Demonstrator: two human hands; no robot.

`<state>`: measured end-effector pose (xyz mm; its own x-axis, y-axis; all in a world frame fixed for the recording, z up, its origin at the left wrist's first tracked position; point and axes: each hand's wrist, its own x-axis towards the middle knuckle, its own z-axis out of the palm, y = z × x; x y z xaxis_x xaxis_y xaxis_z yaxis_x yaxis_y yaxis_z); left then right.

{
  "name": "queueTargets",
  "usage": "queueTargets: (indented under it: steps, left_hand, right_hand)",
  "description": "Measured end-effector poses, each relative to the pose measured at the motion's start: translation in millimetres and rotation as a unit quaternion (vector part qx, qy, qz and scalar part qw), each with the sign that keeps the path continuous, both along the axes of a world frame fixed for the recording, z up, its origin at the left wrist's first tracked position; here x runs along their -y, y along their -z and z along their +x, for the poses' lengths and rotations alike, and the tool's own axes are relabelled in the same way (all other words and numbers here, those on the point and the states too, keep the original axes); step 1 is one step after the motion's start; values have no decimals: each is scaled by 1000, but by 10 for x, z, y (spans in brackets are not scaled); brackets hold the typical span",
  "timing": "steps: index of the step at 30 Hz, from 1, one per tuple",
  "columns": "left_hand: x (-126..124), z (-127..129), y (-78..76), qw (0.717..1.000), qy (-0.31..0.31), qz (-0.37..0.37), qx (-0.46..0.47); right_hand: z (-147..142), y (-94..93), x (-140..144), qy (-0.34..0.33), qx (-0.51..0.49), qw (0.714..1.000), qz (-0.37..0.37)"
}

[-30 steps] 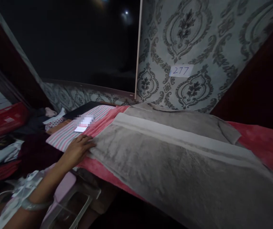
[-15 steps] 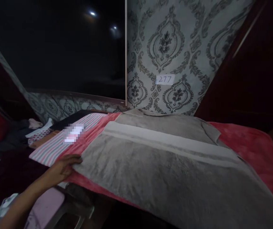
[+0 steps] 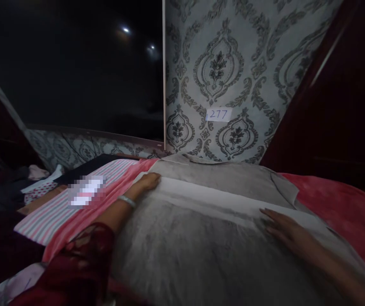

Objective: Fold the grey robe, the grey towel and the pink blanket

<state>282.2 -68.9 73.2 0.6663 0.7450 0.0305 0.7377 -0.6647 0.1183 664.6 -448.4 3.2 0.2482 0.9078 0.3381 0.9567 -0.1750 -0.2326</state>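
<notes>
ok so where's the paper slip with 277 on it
In the head view the 277 slip is stuck on the patterned wallpaper, centre-right, just above the far edge of the grey towel and right of the dark window.

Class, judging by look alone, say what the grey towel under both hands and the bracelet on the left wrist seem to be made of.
Grey towel: probably cotton terry, matt, with fuzzy pile and a flat woven band. Bracelet: likely metal, since it is pale and gleams faintly; the dim light leaves this uncertain.

The left hand (image 3: pixel 148 182) has been moved from the near left edge of the grey towel (image 3: pixel 201 238) to its far left corner; the right hand (image 3: pixel 286 231) has been brought into view, laid flat on the towel.
</notes>
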Motion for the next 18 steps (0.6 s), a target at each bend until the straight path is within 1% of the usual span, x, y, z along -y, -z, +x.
queueTargets:
  steps: [2, 3, 5, 7, 8, 10, 11, 12, 14, 15, 18]
  left_hand:
    - [-24, 109, 146, 1000, -17, 26, 1]
    - [-11, 127, 217, 999, -22, 42, 5]
    - [29, 120, 335, 997, -26, 71, 13]
    - [40, 89, 402, 996, -26, 90, 13]
    - [24, 71, 411, 995, -27, 96, 9]
    - [-52, 30, 380, 994, -39, 100, -2]
    - [-104, 6, 343, 994, -47, 99, -9]
    - [-158, -21, 293, 994, -55, 97, -16]
    - [-257, -84, 173, 994, -68, 86, -29]
    - [-299, -117, 111, 994, -72, 81, -32]
    - [-417, -185, -35, 996, -60, 66, -27]
  right_hand:
    - [85, 15, -435, 10, 7, 1000, -13]
    - [121, 59, -592, 21, 15, 1000, -16]
    - [181, 221, -778, 53, 32, 998, -9]
    - [225, 431, -829, 80, 51, 995, 17]
    - [243, 528, -825, 87, 59, 994, 33]
    - [268, 655, -803, 86, 69, 992, 57]
    - [273, 674, -795, 84, 71, 992, 62]
    - [270, 663, -793, 84, 73, 992, 64]
    - [234, 561, -800, 85, 72, 992, 62]
    - [203, 483, -806, 86, 69, 992, 61]
    - [104, 229, -826, 94, 37, 993, 65]
